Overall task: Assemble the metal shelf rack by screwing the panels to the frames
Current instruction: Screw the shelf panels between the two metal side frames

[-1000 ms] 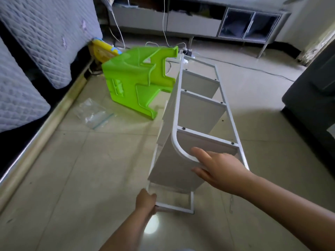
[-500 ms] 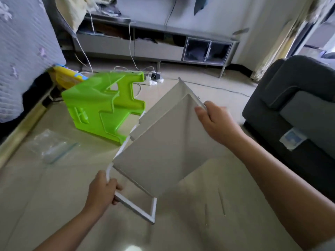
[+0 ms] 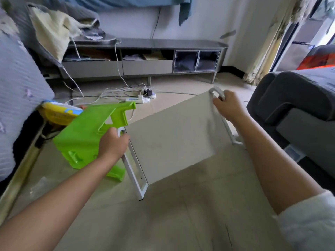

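Shelf rack is held tilted above the floor; the left hand grips one frame's curved end, the right hand the other's. Likely repositioning; next, set it down steadily to check screws.

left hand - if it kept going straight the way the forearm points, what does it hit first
Probably the green plastic stool, lying just beyond the left hand, which grips the curved end of the rack frame. Depth is unclear, so it might pass over the stool toward the power strip.
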{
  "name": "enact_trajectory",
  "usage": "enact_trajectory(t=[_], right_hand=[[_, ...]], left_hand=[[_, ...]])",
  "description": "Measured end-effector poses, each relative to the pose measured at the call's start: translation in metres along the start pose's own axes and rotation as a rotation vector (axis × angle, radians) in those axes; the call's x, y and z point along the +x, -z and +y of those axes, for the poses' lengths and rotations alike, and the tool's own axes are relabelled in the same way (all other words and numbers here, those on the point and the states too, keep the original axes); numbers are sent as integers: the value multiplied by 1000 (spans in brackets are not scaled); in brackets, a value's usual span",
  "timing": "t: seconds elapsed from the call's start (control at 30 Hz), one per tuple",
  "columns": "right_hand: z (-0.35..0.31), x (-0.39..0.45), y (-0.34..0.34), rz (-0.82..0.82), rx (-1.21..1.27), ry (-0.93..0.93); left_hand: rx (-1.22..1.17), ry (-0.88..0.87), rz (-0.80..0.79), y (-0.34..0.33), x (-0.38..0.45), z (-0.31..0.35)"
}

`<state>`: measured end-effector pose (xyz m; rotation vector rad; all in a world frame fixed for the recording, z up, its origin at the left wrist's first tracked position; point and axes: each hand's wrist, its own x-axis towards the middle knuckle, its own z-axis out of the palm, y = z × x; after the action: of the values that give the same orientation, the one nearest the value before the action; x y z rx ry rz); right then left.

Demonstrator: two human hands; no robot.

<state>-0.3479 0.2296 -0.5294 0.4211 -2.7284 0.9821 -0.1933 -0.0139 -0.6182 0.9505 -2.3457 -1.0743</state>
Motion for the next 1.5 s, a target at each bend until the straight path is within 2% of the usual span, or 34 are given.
enact_trajectory(t=[0.07, 0.23, 0.5, 0.63, 0.93, 1.03, 1.3, 1.5], right_hand=[[4, 12, 7, -18, 32, -78], [9, 33, 28, -128, 91, -218], [24, 97, 56, -481, 59, -446], [24, 128, 59, -555, 71, -552], [10, 223, 49, -562, 51, -813], [10, 251, 42, -564, 48, -841], [25, 294, 13, -454, 71, -886], [27, 302, 1, -423, 122, -927]], left_hand=[[82, 2, -15, -2, 17, 21], [246, 51, -174, -3, 53, 71], [518, 179, -421, -11, 107, 150], [541, 224, -507, -19, 139, 176], [544, 263, -684, -47, 246, 237], [556, 277, -712, -55, 271, 248], [359, 402, -602, -79, 310, 254], [398, 491, -545, -85, 308, 255]])
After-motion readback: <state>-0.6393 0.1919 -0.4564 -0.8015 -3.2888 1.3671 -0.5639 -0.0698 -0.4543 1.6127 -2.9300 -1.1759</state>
